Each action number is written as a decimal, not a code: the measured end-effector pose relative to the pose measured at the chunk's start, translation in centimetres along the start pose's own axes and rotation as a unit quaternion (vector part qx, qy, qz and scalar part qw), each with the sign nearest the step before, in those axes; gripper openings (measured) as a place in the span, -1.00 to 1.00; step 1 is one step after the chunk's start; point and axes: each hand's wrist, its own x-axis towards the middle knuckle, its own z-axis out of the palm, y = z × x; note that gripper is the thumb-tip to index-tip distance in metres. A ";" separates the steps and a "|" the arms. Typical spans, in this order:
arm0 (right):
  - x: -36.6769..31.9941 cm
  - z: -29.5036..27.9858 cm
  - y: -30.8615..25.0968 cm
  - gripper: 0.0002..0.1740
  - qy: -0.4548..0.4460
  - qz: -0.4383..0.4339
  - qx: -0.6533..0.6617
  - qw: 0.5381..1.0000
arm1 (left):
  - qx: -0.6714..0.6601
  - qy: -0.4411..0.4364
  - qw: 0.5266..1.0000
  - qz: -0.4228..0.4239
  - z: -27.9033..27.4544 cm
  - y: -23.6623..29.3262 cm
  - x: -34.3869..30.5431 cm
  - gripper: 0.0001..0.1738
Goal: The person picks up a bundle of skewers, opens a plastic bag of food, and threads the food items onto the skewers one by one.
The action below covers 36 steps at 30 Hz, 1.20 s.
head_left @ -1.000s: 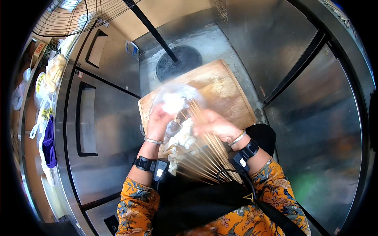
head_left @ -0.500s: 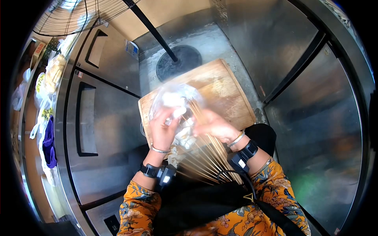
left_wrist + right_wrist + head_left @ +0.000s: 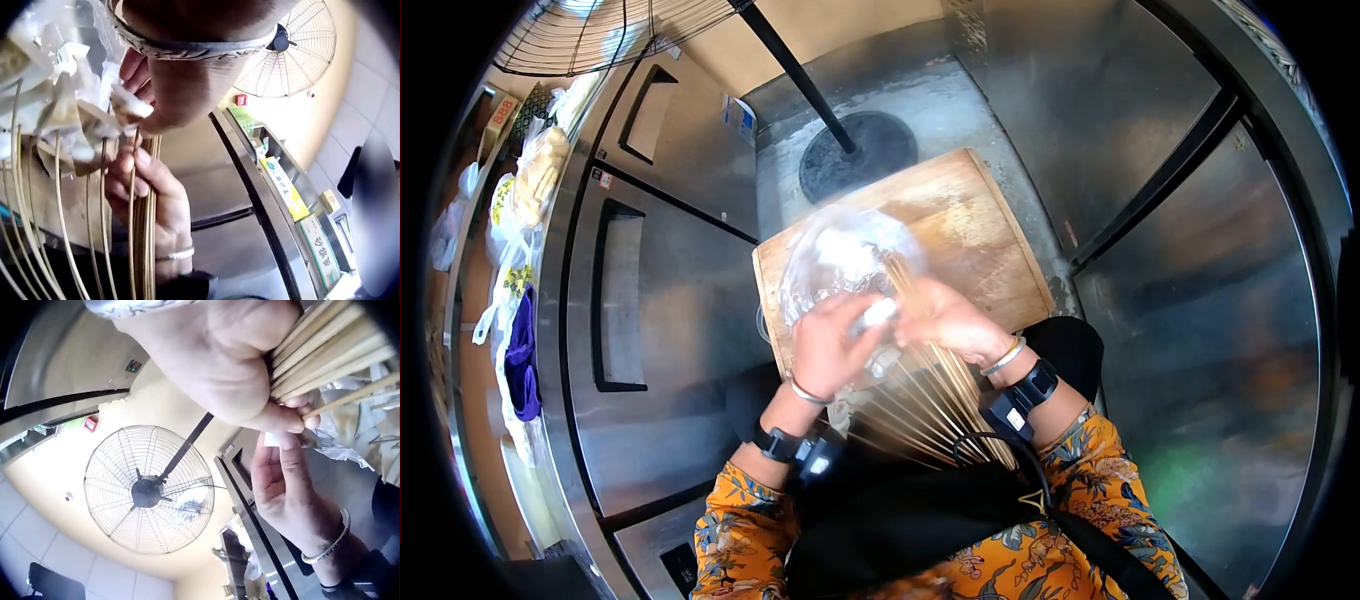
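My left hand (image 3: 828, 342) pinches a small whitish food piece (image 3: 130, 104) between thumb and fingers. It is close beside my right hand (image 3: 952, 322), which grips a bundle of bamboo skewers (image 3: 150, 219). One skewer (image 3: 132, 187) stands out from the bundle between the right thumb and finger, its tip right at the food piece. Several skewers with pale, folded pieces (image 3: 62, 109) on their ends fan out beside the hands. Beyond the left hand, a clear plastic bag (image 3: 815, 250) lies open, its contents mostly hidden by glare.
A wooden cutting board (image 3: 990, 225) lies under the bag, in front of the person. A fan's round black base (image 3: 860, 155) and pole stand behind it. Steel cabinets (image 3: 680, 330) rise on the left, with a steel door (image 3: 1190, 330) on the right.
My left hand has come back from the bag toward the body and right hand, now with a white piece in its fingers. My right hand has stayed nearly in place with the skewers.
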 end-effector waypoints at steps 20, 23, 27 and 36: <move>-0.3 -1.5 -0.4 -0.54 0.021 0.046 -0.038 0.998 | -0.344 0.014 0.894 -0.287 2.2 -13.6 4.6 -0.78; 0.3 -1.8 0.4 -0.52 0.012 0.057 -0.013 0.998 | -0.569 0.025 0.758 -0.319 -0.2 -11.1 3.4 -0.75; 0.4 -1.3 0.9 -0.52 0.012 0.031 0.011 0.999 | -0.661 0.010 0.696 -0.281 -2.2 -7.9 2.1 -0.66; -0.1 -0.9 0.1 -0.57 -0.011 0.044 0.030 0.999 | -0.600 0.021 0.756 -0.262 -0.1 -6.6 1.8 -0.58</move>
